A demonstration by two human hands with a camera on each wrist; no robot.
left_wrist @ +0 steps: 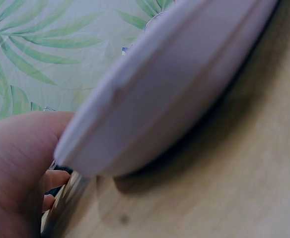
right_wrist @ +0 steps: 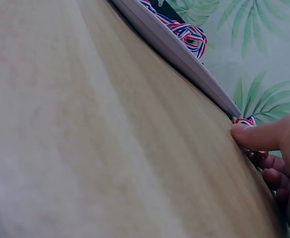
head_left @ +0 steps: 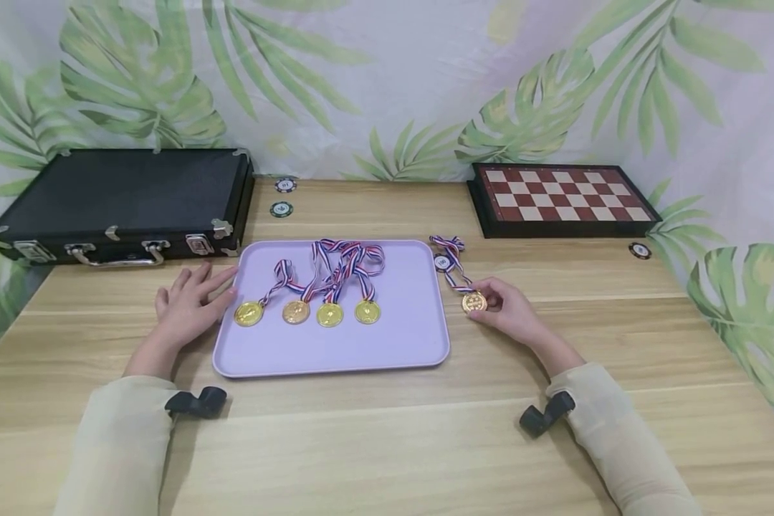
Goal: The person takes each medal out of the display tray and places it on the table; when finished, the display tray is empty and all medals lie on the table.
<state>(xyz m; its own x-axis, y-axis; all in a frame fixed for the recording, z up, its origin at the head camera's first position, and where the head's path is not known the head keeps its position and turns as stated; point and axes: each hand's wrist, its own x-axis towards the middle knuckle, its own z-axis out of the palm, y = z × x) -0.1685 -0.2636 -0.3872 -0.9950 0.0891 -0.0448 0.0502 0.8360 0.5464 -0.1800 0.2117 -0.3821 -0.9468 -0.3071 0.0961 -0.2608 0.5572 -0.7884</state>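
My right hand (head_left: 506, 309) pinches a bronze-coloured medal (head_left: 474, 302) on the table, just right of the lilac tray (head_left: 400, 351). Its striped ribbon (head_left: 450, 251) trails away toward the back, over a poker chip (head_left: 443, 263). In the right wrist view, the thumb (right_wrist: 254, 136) covers most of that medal. Several medals lie in a row on the tray, among them a gold one (head_left: 249, 313) at the left and a copper-toned one (head_left: 296, 312); their ribbons (head_left: 348, 265) are tangled behind them. My left hand (head_left: 190, 308) rests with spread fingers at the tray's left rim.
A black case (head_left: 122, 193) with metal clasps stands at the back left. Two poker chips (head_left: 282, 209) lie beside it. At the back right is a chessboard box (head_left: 561, 197), with another chip (head_left: 640, 250) near its corner. A leaf-patterned cloth (head_left: 400, 86) hangs behind the table.
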